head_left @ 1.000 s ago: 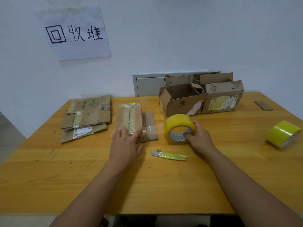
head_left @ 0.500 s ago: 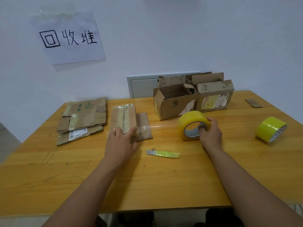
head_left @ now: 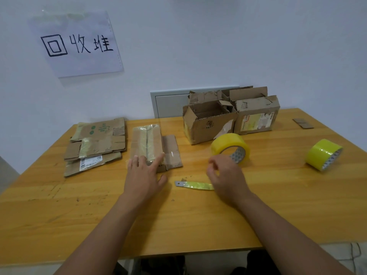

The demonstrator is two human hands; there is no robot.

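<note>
My left hand lies flat with straight fingers, pressing on the near end of a flattened cardboard piece that has clear tape along its middle. A yellow tape roll lies on the table just beyond my right hand, apart from it. A faint clear strip seems to run from the cardboard toward the roll. My right hand hovers with curled, blurred fingers over the right end of a small blade wrapped in yellow tape. Whether it holds anything is unclear.
A stack of flattened boxes lies at the left. Two torn open cardboard boxes stand at the back. A second yellow tape roll lies at the right, a cardboard scrap at the far right. The wooden table ends close to me.
My right hand pulled the tape roll to the right, let go of it, and came back toward me over the blade. My left hand stayed pressing on the cardboard.
</note>
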